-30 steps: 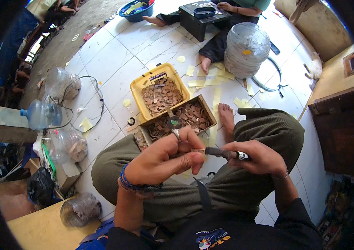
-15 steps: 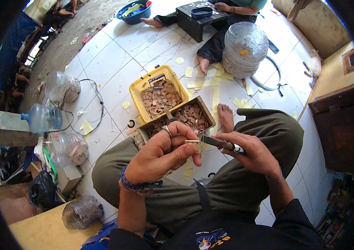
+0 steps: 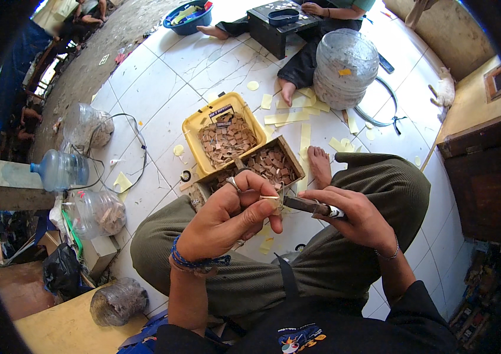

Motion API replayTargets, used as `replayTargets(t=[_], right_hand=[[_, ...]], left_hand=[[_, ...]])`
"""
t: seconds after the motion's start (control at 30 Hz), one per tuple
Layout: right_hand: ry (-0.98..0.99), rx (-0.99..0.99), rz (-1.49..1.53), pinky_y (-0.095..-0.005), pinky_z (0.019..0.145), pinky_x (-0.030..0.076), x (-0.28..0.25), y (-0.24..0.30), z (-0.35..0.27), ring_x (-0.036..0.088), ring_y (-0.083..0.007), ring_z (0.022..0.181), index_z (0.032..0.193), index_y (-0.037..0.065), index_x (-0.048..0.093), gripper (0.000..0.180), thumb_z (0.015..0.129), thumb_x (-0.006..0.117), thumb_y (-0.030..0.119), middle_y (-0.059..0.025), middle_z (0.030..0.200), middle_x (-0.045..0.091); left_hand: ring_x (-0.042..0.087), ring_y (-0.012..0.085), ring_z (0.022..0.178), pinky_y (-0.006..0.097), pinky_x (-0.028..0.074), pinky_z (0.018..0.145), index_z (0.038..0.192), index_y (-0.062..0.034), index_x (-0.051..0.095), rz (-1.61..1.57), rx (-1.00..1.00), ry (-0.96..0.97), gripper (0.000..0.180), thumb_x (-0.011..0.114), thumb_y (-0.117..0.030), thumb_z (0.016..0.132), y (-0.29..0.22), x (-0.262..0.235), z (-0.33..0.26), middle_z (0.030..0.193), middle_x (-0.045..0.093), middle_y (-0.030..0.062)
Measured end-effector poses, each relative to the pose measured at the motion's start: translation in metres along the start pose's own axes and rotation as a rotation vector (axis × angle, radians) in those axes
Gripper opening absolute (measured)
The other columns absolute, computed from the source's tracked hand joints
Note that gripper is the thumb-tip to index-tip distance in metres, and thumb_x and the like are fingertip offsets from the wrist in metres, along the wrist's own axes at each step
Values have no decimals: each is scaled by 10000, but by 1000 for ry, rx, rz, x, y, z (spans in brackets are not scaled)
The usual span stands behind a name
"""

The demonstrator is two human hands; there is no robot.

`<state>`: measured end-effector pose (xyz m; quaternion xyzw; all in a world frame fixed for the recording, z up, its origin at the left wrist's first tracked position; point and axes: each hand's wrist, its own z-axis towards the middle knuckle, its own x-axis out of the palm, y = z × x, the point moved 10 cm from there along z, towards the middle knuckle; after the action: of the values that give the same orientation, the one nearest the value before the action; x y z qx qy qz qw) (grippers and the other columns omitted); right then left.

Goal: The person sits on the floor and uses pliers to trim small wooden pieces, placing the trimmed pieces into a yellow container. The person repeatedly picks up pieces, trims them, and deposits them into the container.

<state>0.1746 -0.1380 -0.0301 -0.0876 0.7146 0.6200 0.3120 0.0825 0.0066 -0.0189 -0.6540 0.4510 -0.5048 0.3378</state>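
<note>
Pale piece (image 3: 271, 199) is up over the lap, pinched between the thumb and curled fingers of the left hand (image 3: 227, 209). From where I stand, the grip leaves one edge bare, I'd guess so that it can be reached without the skin being in the way. The right hand (image 3: 359, 217) has its fingers wrapped round the handle of a dark tool (image 3: 308, 205), back of the hand up, the flat, blade-like end aimed left at the piece. Whether the two touch I can't make out; it is too small and crowded there.

Just beyond the left hand, a wooden box (image 3: 296, 156) sits on the tiled floor (image 3: 159, 76) near the bare foot (image 3: 320, 165), and a yellow tub (image 3: 193, 140) stands close against its far side. Both are heaped with small brown chips (image 3: 227, 140), presumably kept there to be in easy reach. Yellow strips (image 3: 289, 118) lie scattered past the foot, in no order I can see. Further off, a co-worker's hand (image 3: 312, 9) is at a low black table, its surface carrying a dark oval dish (image 3: 284, 17).
</note>
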Motion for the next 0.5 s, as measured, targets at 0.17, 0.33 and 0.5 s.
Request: replayTargets(t=[0.17,0.33,0.5], right_hand=[[-8,-23,-23,-450,854,561,-1,3,0,698,-330,983,1470,228,576,687,840,761,26,-108,1073,687],[-13,-20,-34,-449,850,558,-1,4,1,694,-331,979,1466,228,579,679,840,766,41,-106,1061,682],[18,14,-72,-439,858,558,1,0,-2,695,-328,1007,1455,213,586,661,841,770,47,-106,1088,698]], left_hand=[[447,30,579,195,334,514,1224,-61,505,1,2,24,170,558,-168,1103,0,2,0,896,719,80],[440,29,569,197,330,507,1223,-57,508,-16,5,17,166,554,-163,1104,0,2,0,892,719,82],[462,29,593,196,334,517,1210,-49,525,-21,-11,-1,155,568,-144,1094,0,1,-1,879,701,66]])
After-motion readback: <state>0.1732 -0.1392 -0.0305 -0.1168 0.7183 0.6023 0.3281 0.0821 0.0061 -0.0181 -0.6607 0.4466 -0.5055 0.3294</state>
